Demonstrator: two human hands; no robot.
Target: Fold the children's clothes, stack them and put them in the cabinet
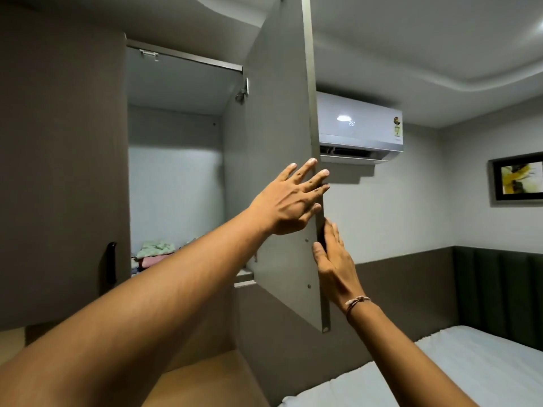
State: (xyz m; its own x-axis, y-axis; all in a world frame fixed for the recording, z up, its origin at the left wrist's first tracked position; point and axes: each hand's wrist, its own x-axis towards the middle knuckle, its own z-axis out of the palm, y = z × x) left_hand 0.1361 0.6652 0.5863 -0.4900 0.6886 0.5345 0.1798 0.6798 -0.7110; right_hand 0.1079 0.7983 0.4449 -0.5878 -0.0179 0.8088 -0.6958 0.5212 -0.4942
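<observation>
A stack of folded children's clothes (154, 254), pale green on top and pink below, lies on the shelf inside the open upper cabinet (176, 177). The cabinet's right door (279, 127) stands swung out towards me. My left hand (289, 201) lies flat against the door's inner face near its free edge, fingers spread. My right hand (333, 259) reaches around that edge from the outer side, fingers behind it where a dark handle shows. My left forearm hides part of the shelf.
The cabinet's left door (58, 171) is closed, with a black handle (109, 264). An air conditioner (360, 127) hangs on the wall behind the open door. A bed with a white sheet (440, 371) is at lower right, a framed picture (518, 177) on the right wall.
</observation>
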